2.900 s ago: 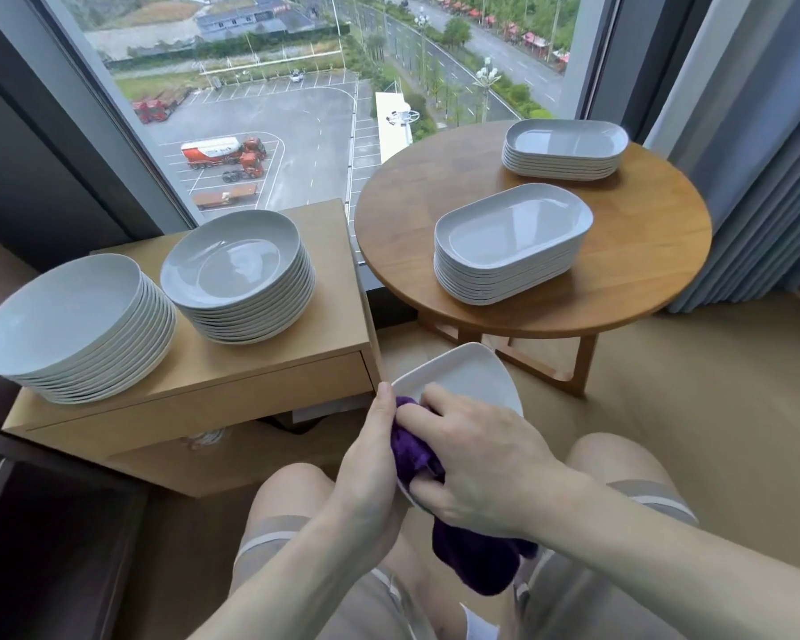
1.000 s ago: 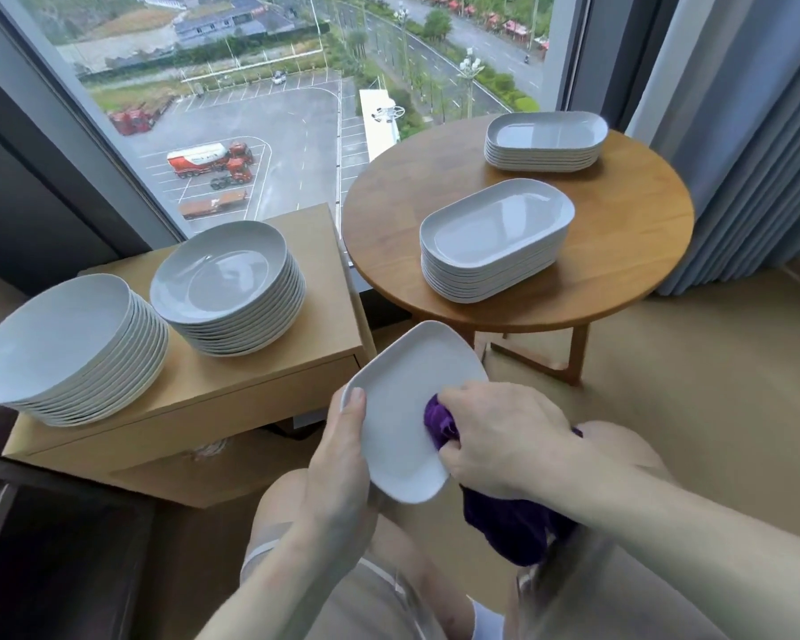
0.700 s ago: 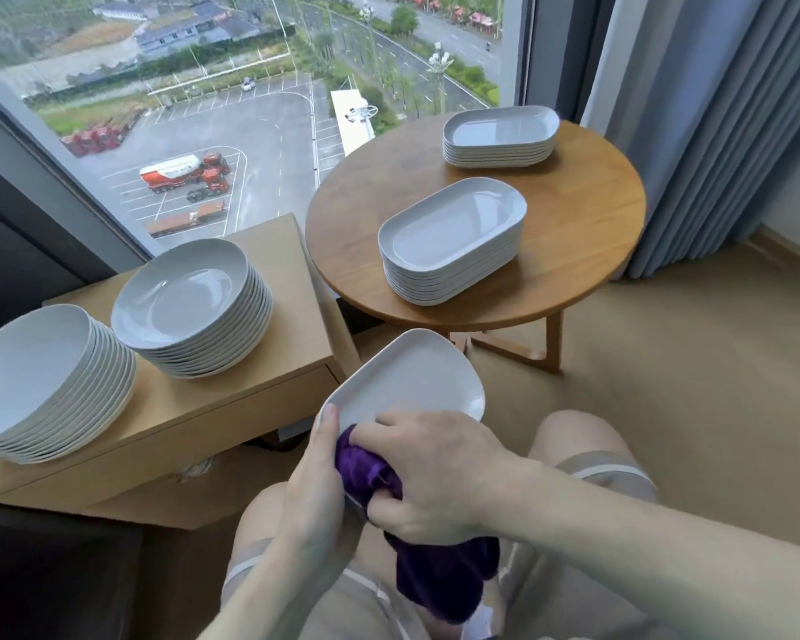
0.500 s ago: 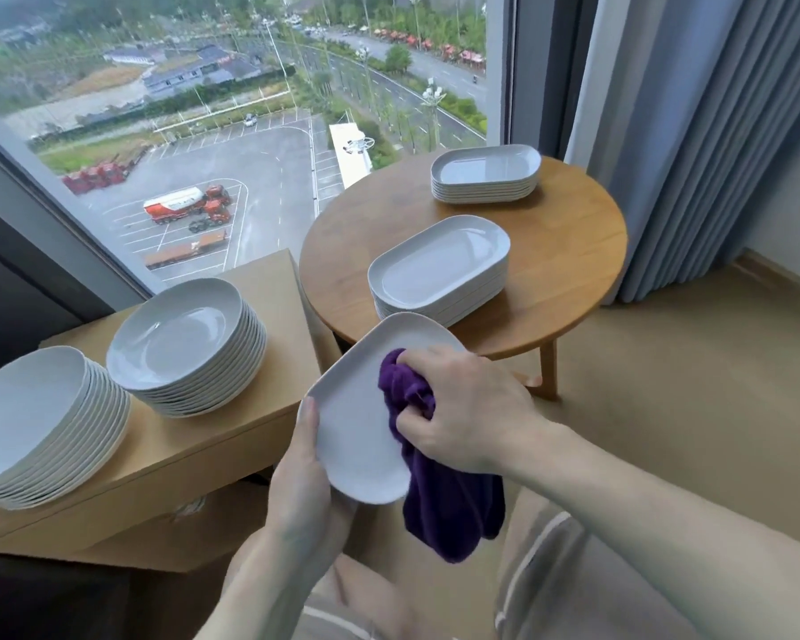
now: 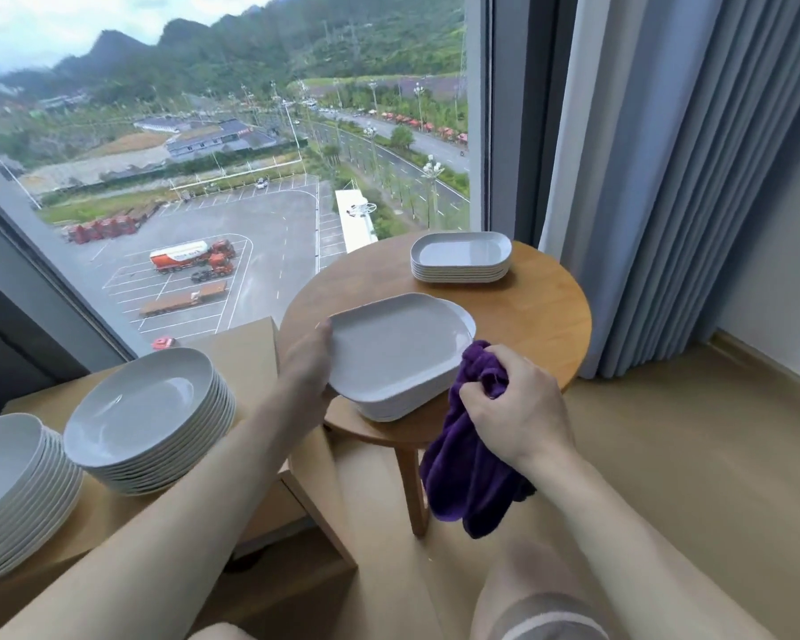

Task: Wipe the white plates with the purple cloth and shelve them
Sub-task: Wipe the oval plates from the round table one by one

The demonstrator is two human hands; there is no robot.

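My left hand [image 5: 308, 362] grips the left edge of a white oblong plate [image 5: 396, 346] and holds it just above the near stack of oblong plates [image 5: 389, 411] on the round wooden table [image 5: 536, 325]. The held plate hides most of that stack. My right hand [image 5: 516, 408] grips the purple cloth [image 5: 465, 482] beside the plate's right end, and the cloth hangs down below the fist. A second, lower stack of oblong plates [image 5: 461, 258] sits at the table's far side.
Two stacks of round white plates [image 5: 151, 415] [image 5: 10, 482] stand on a low wooden cabinet [image 5: 246, 353] at the left. A large window is behind, grey curtains [image 5: 666, 177] hang at the right, and my knees show at the bottom.
The cloth has come off the plate. My left hand has carried the plate up and forward over the near stack on the round table. The view has tilted upward.
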